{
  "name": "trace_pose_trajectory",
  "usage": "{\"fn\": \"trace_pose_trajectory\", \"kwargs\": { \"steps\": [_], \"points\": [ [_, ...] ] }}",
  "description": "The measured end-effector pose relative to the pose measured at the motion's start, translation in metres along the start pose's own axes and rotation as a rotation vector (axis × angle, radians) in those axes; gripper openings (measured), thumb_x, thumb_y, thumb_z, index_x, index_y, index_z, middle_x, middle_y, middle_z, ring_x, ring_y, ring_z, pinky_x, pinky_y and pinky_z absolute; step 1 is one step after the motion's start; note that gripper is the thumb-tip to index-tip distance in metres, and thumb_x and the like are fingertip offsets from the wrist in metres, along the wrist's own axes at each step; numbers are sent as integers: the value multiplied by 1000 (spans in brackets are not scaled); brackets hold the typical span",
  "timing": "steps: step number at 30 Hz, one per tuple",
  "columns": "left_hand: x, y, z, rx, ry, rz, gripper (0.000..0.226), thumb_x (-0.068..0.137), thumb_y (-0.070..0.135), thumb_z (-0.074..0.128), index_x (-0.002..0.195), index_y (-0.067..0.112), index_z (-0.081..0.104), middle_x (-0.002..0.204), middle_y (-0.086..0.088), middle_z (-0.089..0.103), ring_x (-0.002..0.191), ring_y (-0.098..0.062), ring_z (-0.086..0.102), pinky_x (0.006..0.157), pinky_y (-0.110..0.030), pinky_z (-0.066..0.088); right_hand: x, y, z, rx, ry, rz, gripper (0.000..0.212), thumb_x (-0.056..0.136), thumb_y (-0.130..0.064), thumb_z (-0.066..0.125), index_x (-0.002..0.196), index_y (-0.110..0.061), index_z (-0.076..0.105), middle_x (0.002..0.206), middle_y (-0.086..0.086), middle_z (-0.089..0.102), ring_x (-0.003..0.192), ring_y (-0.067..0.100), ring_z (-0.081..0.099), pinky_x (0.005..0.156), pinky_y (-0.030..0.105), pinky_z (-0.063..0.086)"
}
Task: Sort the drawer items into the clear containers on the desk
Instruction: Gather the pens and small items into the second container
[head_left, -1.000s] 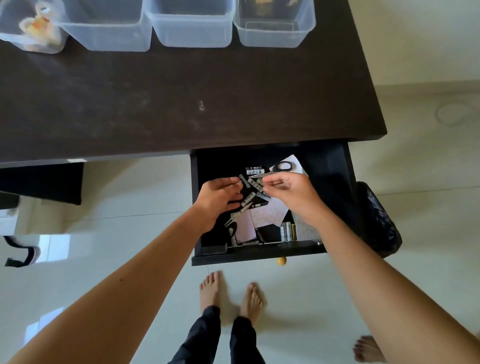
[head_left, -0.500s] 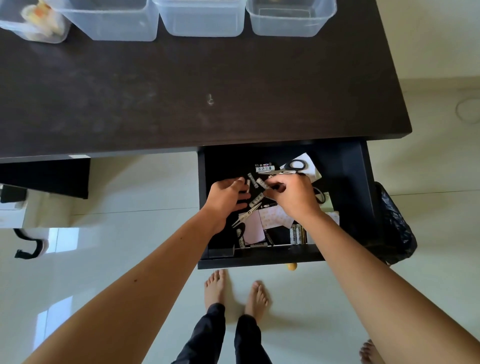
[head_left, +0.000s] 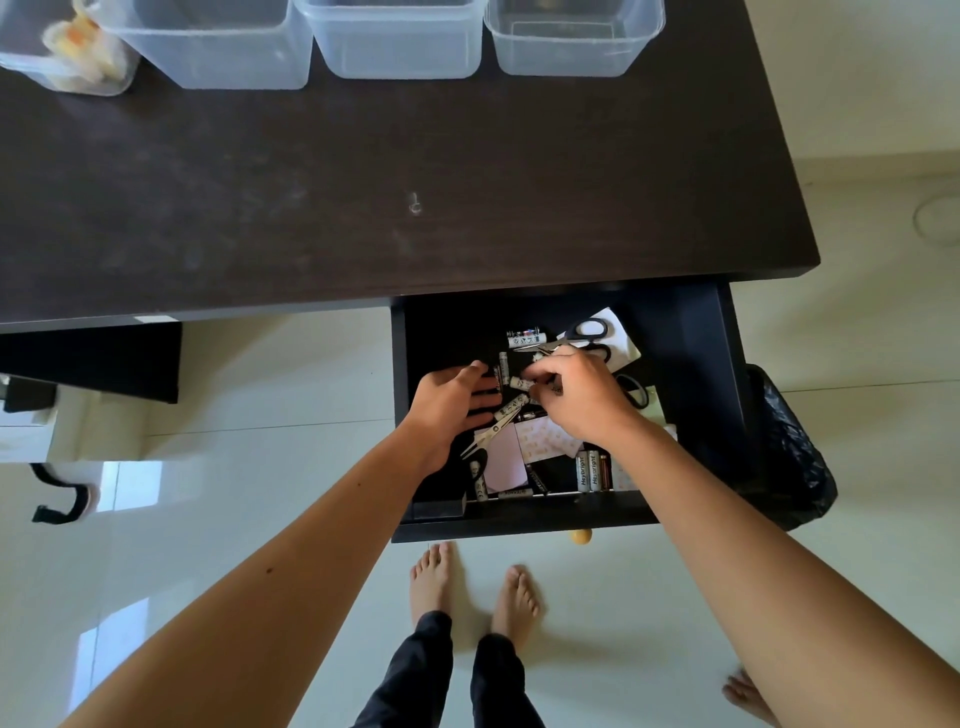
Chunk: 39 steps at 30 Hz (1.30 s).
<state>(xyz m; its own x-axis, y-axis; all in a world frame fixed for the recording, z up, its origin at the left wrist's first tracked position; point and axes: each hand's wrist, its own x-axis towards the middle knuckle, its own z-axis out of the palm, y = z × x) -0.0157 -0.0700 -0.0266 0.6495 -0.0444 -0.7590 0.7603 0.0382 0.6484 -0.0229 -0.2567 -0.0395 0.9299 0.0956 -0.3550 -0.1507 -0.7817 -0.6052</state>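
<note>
Right hand (head_left: 582, 400) fingers (head_left: 537, 375) curl, pinching a battery (head_left: 521, 383) lying crosswise; left hand (head_left: 452, 402) fingers spread flat, released, beside it in the drawer (head_left: 691, 364).

Both my hands reach into the open drawer (head_left: 696, 374) at frame centre: my left hand (head_left: 449, 410) lies flat with fingers extended over the loose batteries (head_left: 511, 408), while my right hand (head_left: 576, 400) curls its fingertips (head_left: 535, 375) around one small battery (head_left: 521, 383). Black-handled scissors (head_left: 584, 335) rest on white paper (head_left: 621, 340) at the drawer's upper right, and pink notes (head_left: 504, 462) with upright batteries (head_left: 592, 470) lie along its near edge. Four clear containers (head_left: 400, 47) line the dark desk (head_left: 363, 197) across the top of the frame, the leftmost (head_left: 67, 57) holding something yellowish.
</note>
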Motion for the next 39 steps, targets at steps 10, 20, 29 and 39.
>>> {"fn": "trace_pose_trajectory", "kwargs": {
  "steps": [10, 20, 29, 39],
  "points": [
    [0, -2, -1, -16, 0, -3, 29, 107, 24, 55, 130, 8, 62, 118, -12, 72, 105, -25, 73, 86, -36, 61, -8, 4, -11, 99, -64, -54, 39, 100, -7, 67, 135, -24, 68, 114, -8, 68, 94, 2, 61, 83, 18, 49],
    [6, -10, -1, 203, 87, 122, 31, 102, 9, 61, 132, 6, 64, 104, -4, 71, 90, -17, 69, 85, -32, 61, -2, 3, -26, -47, -160, -26, 21, 96, -15, 63, 115, -23, 67, 104, -4, 67, 84, 16, 67, 72, 36, 55],
    [11, -16, 6, 399, 170, 228, 35, 93, 11, 74, 128, 11, 68, 102, -1, 68, 93, -22, 72, 86, -38, 63, 2, 16, -15, -210, -205, -85, 25, 95, -30, 77, 115, -17, 71, 118, 1, 61, 111, 22, 60, 88, 33, 46],
    [16, -11, 23, 677, 296, 337, 30, 80, 32, 88, 101, 13, 79, 72, 13, 62, 63, 3, 57, 51, -1, 42, 0, 15, -19, -121, -155, -79, 21, 98, -31, 72, 112, -15, 72, 113, 1, 62, 101, 20, 64, 83, 32, 48]
  ]
}}
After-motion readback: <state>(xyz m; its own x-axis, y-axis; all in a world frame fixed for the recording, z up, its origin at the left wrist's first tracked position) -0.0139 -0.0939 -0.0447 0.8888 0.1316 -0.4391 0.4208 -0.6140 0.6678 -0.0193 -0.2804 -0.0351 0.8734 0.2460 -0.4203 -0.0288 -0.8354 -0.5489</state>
